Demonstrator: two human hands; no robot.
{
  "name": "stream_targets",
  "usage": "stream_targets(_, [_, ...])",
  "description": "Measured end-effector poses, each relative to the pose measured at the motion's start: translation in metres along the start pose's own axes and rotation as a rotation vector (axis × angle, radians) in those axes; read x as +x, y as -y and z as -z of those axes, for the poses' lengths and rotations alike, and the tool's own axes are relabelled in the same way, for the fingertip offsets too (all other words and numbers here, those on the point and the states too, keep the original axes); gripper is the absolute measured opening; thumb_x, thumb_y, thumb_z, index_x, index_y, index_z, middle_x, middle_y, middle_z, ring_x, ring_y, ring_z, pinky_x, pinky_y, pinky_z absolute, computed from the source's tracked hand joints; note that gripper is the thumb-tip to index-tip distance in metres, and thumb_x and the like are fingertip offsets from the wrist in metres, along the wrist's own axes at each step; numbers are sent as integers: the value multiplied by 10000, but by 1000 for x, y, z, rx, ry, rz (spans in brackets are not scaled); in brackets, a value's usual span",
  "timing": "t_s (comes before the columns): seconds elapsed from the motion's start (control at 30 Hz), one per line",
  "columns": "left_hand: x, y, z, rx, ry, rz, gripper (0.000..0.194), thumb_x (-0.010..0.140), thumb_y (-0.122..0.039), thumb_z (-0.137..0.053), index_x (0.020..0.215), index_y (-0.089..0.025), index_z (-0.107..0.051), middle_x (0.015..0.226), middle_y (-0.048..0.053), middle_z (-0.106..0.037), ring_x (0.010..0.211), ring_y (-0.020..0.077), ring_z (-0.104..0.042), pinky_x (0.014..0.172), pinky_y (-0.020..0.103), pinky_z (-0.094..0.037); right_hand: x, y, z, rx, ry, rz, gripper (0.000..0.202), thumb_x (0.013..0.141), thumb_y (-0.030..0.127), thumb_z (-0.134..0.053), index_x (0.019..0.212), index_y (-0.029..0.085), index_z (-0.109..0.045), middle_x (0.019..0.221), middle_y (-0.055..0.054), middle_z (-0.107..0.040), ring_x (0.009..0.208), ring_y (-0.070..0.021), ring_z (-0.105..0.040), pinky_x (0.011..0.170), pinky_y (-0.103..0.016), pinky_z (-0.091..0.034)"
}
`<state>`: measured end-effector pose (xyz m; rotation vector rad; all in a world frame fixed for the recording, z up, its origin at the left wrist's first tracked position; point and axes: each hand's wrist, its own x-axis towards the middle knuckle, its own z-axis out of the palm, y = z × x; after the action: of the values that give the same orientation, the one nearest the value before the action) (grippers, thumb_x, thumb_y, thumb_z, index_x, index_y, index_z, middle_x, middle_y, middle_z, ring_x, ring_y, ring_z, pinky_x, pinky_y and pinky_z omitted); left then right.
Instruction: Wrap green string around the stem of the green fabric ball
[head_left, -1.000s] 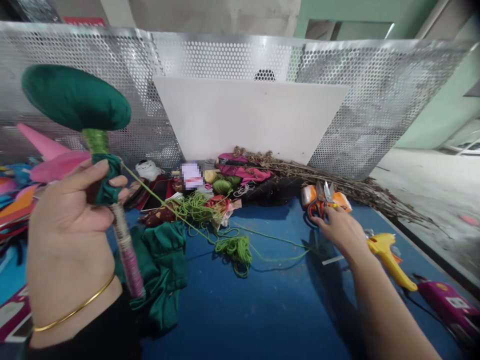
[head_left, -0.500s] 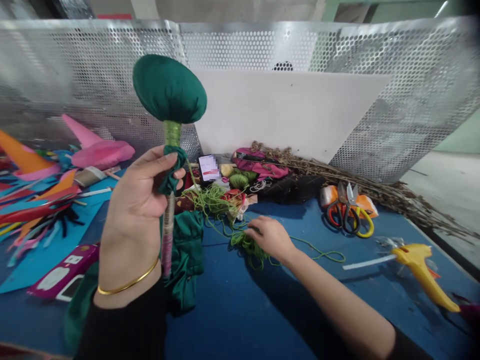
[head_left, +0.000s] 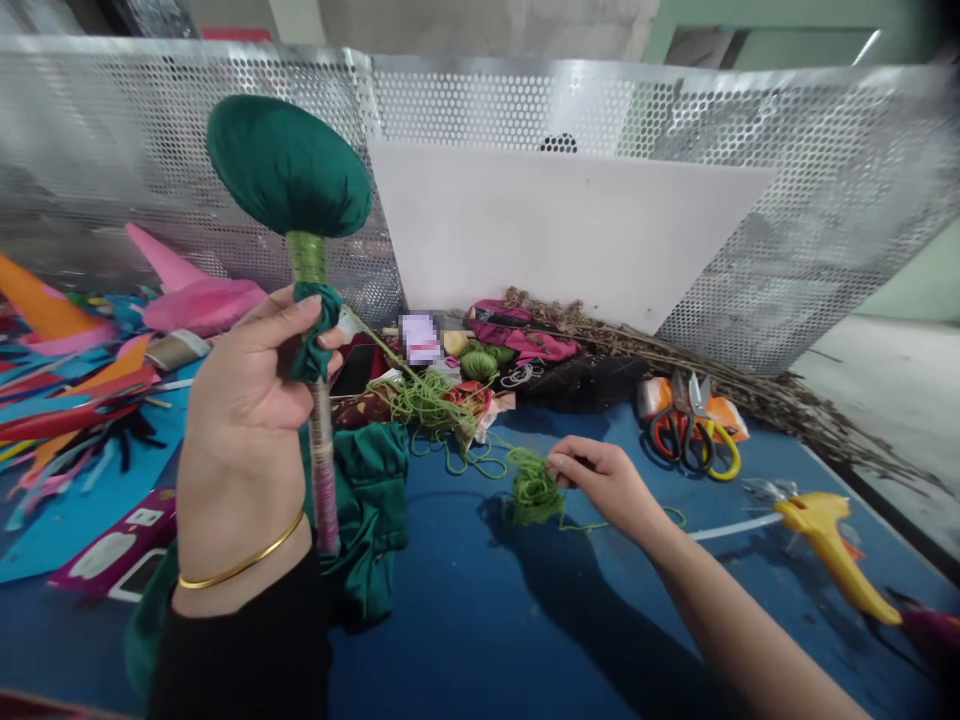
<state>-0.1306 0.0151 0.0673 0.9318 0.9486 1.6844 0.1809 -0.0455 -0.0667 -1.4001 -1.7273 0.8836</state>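
My left hand [head_left: 251, 400] is closed round a wrapped stick [head_left: 322, 470], with gathered green cloth pinched at its upper part. On top of the stick is a padded dark green disc [head_left: 289, 165], with light green yarn wound tightly beneath it. A strand runs from there to a loose yarn tangle [head_left: 427, 395] on the table. My right hand [head_left: 600, 480] pinches the edge of a green yarn bundle [head_left: 535, 488] above the blue table. More green cloth [head_left: 367, 520] hangs or lies behind the stick.
Scissors [head_left: 684, 425] and a yellow glue gun [head_left: 832, 545] lie at the right. Dried stems [head_left: 750, 385] stretch along the back right. Coloured paper pieces [head_left: 82, 400] and a pink hat-like shape [head_left: 199, 300] are at the left. A perforated metal screen [head_left: 465, 95] stands behind.
My right hand has moved right and raised the yarn bundle from the table. My left hand has shifted left with the stick and disc, and the strand looks straighter.
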Motion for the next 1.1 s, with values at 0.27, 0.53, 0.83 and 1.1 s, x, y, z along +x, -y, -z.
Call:
stream_targets(0.27, [-1,-9,4,-32,-106,-60,96,800,-48,-587,750,-125,-614,666,-14,-618,463,75,-489,373,189,-412,-41,-3,28,312,-286,-80,234,824,399,-662,752,182,-713,759,-36,-679,674,-152,-572,604,-242,-457])
stream_targets(0.53, [13,-6,32,-24,-236,-167,137,719,-93,-731,762,-135,-608,748,-22,-640,554,80,-528,415,165,-444,-65,-26,52,545,-529,-295,263,691,428,-793,753,175,-759,740,-54,-706,680,-162,-611,574,-233,-478])
stream_targets(0.83, [20,-2,50,4,-165,-217,142,731,-119,-733,832,-169,-647,794,-47,-655,601,84,-543,450,170,-464,-76,-55,75,760,-775,-365,259,581,344,-841,701,156,-711,713,-29,-701,575,-140,-650,451,-205,-477])
stream_targets(1.1, [20,-3,49,30,-233,-282,104,724,-101,-709,748,-168,-634,733,-40,-638,574,88,-555,426,173,-451,-70,-65,95,632,-1034,-223,188,648,362,-728,683,201,-636,706,6,-659,706,-169,-689,568,-250,-518])
